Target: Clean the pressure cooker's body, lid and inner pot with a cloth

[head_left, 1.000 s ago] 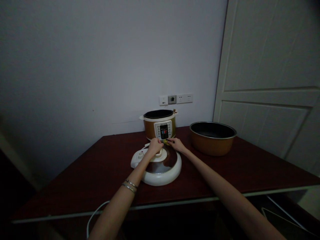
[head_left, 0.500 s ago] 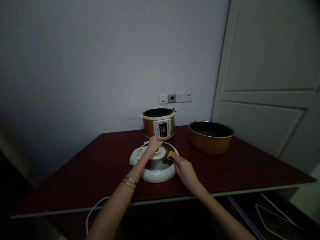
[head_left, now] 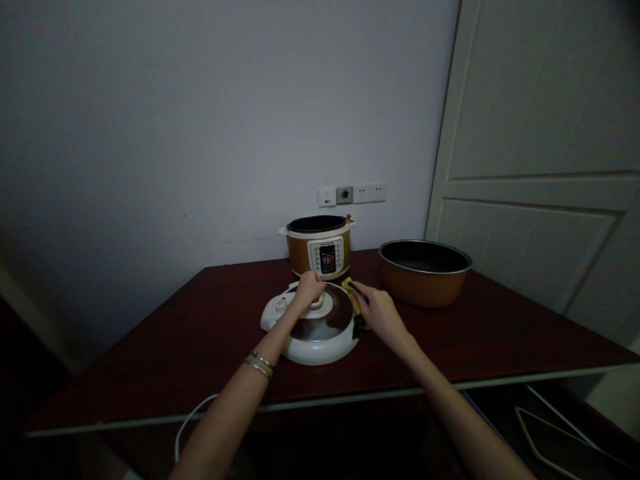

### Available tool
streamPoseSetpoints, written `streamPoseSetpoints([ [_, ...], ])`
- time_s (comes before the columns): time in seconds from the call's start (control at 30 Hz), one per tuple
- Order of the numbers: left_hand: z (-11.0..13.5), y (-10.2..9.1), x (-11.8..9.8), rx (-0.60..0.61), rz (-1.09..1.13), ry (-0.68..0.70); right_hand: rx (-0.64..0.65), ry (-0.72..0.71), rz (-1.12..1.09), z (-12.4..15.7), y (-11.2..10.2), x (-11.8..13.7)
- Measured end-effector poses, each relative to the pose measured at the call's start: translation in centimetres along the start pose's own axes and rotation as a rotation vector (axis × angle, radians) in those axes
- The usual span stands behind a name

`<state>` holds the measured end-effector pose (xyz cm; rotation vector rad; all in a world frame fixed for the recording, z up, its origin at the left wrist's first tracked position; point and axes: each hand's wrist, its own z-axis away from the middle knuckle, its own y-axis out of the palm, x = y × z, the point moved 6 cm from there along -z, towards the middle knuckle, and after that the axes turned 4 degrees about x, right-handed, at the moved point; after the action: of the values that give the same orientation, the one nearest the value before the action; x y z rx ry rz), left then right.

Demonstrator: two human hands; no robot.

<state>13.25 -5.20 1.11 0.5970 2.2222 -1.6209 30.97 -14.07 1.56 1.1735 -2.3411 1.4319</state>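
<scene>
A round white cooker lid (head_left: 320,352) with a shiny metallic top lies on the dark red table. My left hand (head_left: 309,290) is closed around the lid's handle (head_left: 318,301), with a bracelet-ringed wrist behind it. At the lid's right edge, my right hand (head_left: 377,310) grips a yellow cloth (head_left: 356,303), which touches the rim. Its fingertips are partly hidden behind the cloth and the hand itself. Behind the lid stands the electric pressure cooker (head_left: 297,257), its top uncovered and its control panel facing me.
A large brown pot (head_left: 423,287) with a dark inside stands to the right on the table (head_left: 200,333). Wall sockets (head_left: 369,193) sit behind the cooker. A white cord (head_left: 187,420) hangs over the front edge, and a panelled door (head_left: 530,200) is at the right.
My right hand has moved the yellow cloth from the lid's top outward to its right rim. My left hand has stayed on the handle.
</scene>
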Motion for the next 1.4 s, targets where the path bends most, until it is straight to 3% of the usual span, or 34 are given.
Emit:
streamPoseSetpoints([
  [0.1,0.0,0.0,0.1,-0.001,-0.001,-0.011,0.077,0.214,0.054,-5.0,1.0,-5.0],
  [0.2,-0.1,0.1,0.2,0.001,-0.003,-0.014,0.143,0.301,0.069,-7.6,3.1,-7.7],
  [0.4,-0.1,0.2,0.3,-0.003,-0.006,-0.011,0.240,0.401,0.127,-5.7,5.3,-8.8],
  [0.57,-0.1,0.0,0.1,-0.006,-0.003,-0.014,0.253,0.393,0.188,-1.4,4.5,-6.5],
  [0.83,0.0,-0.1,-0.1,0.005,-0.021,-0.007,0.101,0.192,0.325,6.2,3.8,1.4],
  [1.03,-0.1,0.0,-0.1,0.003,-0.039,-0.004,0.135,0.061,0.118,8.9,4.5,4.4],
  [1.1,-0.1,0.0,-0.2,0.011,-0.044,0.002,0.149,0.027,-0.026,8.6,3.9,3.7],
  [1.2,-0.1,0.1,-0.2,0.025,-0.048,0.016,0.044,0.059,-0.159,7.3,2.0,0.4],
  [1.3,-0.1,-0.1,-0.1,0.007,-0.058,0.028,-0.063,0.187,-0.101,6.3,0.7,-4.3],
  [1.4,-0.1,-0.2,-0.3,-0.014,-0.094,0.064,-0.081,0.308,-0.064,6.3,0.8,-8.1],
])
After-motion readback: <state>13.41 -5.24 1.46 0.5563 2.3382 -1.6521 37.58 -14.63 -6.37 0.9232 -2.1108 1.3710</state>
